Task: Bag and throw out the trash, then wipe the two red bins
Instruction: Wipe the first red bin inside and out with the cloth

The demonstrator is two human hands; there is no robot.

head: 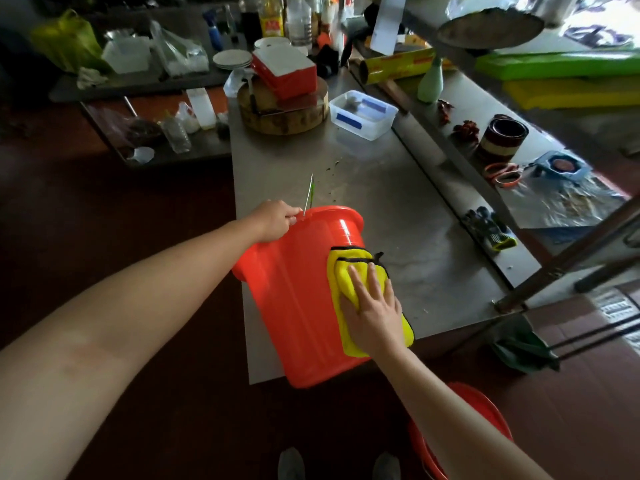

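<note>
A red bin (294, 292) lies tilted on the near corner of the steel table (408, 209), its mouth pointing away from me. My left hand (275, 220) grips its rim at the far left, beside the thin wire handle. My right hand (372, 306) presses a yellow cloth (349, 271) flat against the bin's right side, fingers straight. A second red bin (485, 417) stands on the floor at the lower right, partly hidden by my right forearm.
Farther along the table sit a round wooden chopping block (284, 112) with a red-and-white box on it and a clear plastic container (362, 114). Dark gloves (490, 230) lie at the right edge. A shelf frame with clutter rises on the right.
</note>
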